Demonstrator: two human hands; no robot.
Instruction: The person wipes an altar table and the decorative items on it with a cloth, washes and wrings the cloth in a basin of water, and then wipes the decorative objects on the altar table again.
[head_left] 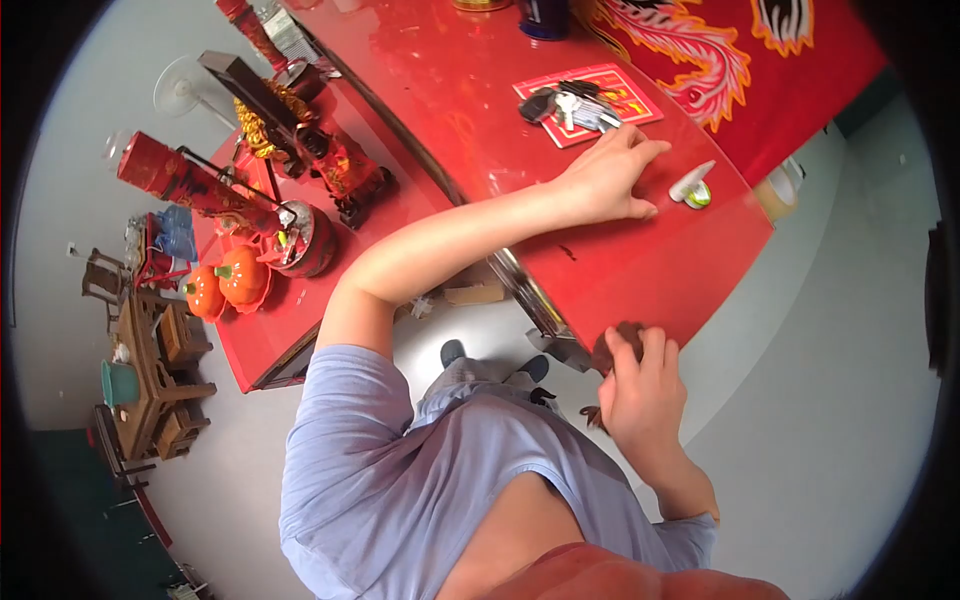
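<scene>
Across the upper right, the red surface keeps small things within reach. Over it, the left hand is spread, near a white-and-green thing, unclear in kind. Below, the right hand grips a brown thing, perhaps steadying it; fingers hide its shape.

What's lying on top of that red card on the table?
Keys with a dark fob lie on the red card; the printing underneath them is covered.
</scene>
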